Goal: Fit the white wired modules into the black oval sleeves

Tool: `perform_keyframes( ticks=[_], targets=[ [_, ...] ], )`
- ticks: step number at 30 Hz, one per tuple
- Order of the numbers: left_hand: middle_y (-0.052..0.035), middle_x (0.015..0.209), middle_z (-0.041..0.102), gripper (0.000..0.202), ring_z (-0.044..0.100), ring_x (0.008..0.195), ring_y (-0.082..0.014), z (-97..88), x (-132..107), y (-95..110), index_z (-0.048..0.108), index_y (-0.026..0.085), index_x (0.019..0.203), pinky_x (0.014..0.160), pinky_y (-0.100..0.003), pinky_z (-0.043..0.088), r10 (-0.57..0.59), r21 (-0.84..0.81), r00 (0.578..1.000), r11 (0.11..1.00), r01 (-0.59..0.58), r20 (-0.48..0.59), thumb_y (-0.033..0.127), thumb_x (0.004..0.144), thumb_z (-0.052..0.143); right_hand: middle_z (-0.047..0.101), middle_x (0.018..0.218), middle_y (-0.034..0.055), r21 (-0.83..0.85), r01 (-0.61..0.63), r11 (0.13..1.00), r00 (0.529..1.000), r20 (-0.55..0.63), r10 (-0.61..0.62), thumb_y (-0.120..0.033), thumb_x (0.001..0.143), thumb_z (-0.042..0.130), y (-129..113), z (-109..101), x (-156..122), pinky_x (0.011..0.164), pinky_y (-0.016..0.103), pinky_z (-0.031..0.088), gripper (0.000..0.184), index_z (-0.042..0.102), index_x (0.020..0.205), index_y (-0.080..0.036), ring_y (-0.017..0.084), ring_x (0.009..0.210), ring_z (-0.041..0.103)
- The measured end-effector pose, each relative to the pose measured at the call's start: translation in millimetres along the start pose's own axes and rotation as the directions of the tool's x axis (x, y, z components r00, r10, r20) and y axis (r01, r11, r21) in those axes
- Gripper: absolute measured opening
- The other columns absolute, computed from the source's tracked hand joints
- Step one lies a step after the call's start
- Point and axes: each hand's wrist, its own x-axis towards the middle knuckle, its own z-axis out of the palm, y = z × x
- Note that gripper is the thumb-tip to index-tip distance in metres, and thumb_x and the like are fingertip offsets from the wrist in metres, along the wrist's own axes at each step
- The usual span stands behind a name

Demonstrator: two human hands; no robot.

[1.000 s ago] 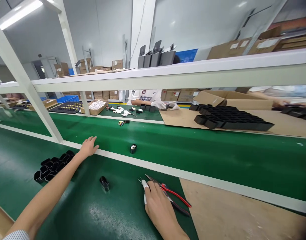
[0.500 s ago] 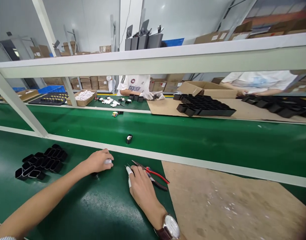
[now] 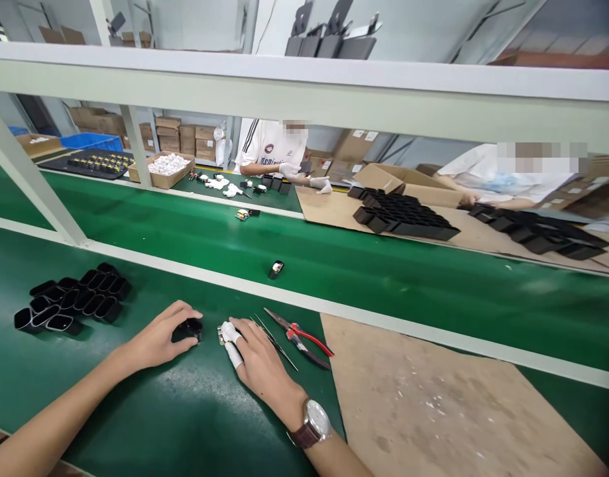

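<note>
My left hand (image 3: 162, 338) curls its thumb and fingers around a small black plastic case (image 3: 187, 329) on the green bench. To the right of it, my right hand (image 3: 259, 358), with white covers on its fingertips, pinches a small white part with metal pieces (image 3: 221, 334). The covers partly hide that part. Metal tweezers (image 3: 283, 352) lie beside the right hand's fingers. Just beyond the tweezers rest long-nose pliers (image 3: 299, 338) with red and black handles.
Several empty black cases (image 3: 75, 298) stand grouped at the left. One filled case (image 3: 276, 268) and a small circuit board (image 3: 243, 214) sit on the green belt. Brown cardboard (image 3: 433, 397) covers the bench at right. Two co-workers are across, beyond a white shelf beam (image 3: 304, 93).
The tweezers have left my right hand and lie on the bench. The white piece from my left hand is now in my right. My left hand has moved down onto the black case.
</note>
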Motion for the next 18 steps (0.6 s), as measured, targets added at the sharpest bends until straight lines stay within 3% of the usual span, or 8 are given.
perform_keyframes(
  ticks=[3,7,10,15,18],
  targets=[
    [-0.0092,0.136,0.058,0.046,0.066,0.116,-0.0213,11.1,-4,-8,0.052,0.029,0.145,0.105,-0.038,0.057,0.041,-0.101,0.999,0.994,-0.042,-0.014,0.017,0.101,0.057,0.068,0.122,0.0142,0.039,-0.044,0.998,0.999,0.028,0.043,-0.018,0.101,0.058,2,4,-1,0.092,0.052,0.061,0.041,0.054,0.142,-0.017,0.03,0.107,0.064],
    [-0.0107,0.15,0.05,0.068,0.059,0.133,-0.0267,16.3,-6,-11,0.039,0.033,0.157,0.114,-0.043,0.052,0.019,-0.118,0.999,0.993,-0.023,-0.031,0.024,0.098,0.07,0.06,0.138,0.017,0.066,-0.081,0.995,0.996,0.042,0.079,-0.02,0.101,0.06,2,3,-8,0.101,0.055,0.058,0.049,0.047,0.148,-0.018,0.033,0.123,0.059],
    [-0.011,0.152,0.049,0.072,0.057,0.136,-0.028,24.5,-6,-8,0.036,0.033,0.159,0.115,-0.045,0.052,-0.004,-0.11,0.997,0.994,-0.005,-0.075,0.029,0.097,0.072,0.062,0.134,0.0143,0.094,-0.056,0.994,0.998,0.04,0.052,-0.014,0.1,0.056,1,4,-10,0.101,0.054,0.057,0.047,0.05,0.146,-0.021,0.032,0.122,0.059],
    [-0.0092,0.141,0.057,0.061,0.058,0.131,-0.0267,38.7,-6,-1,0.04,0.034,0.156,0.112,-0.045,0.053,0.042,-0.056,0.993,0.997,-0.049,-0.113,0.025,0.101,0.066,0.065,0.119,0.0133,0.139,-0.08,0.987,0.991,-0.092,0.094,-0.015,0.102,0.056,-3,5,-12,0.091,0.048,0.061,0.051,0.042,0.15,-0.019,0.028,0.108,0.062],
    [-0.0118,0.149,0.05,0.085,0.056,0.134,-0.0313,37.9,-8,1,0.036,0.033,0.159,0.112,-0.047,0.053,0.011,-0.067,0.999,0.998,-0.014,-0.047,0.04,0.088,0.083,0.063,0.12,0.0134,0.129,-0.076,0.989,0.981,-0.165,0.097,-0.014,0.101,0.057,-2,2,-13,0.091,0.048,0.06,0.049,0.045,0.148,-0.02,0.028,0.109,0.061]
  ],
)
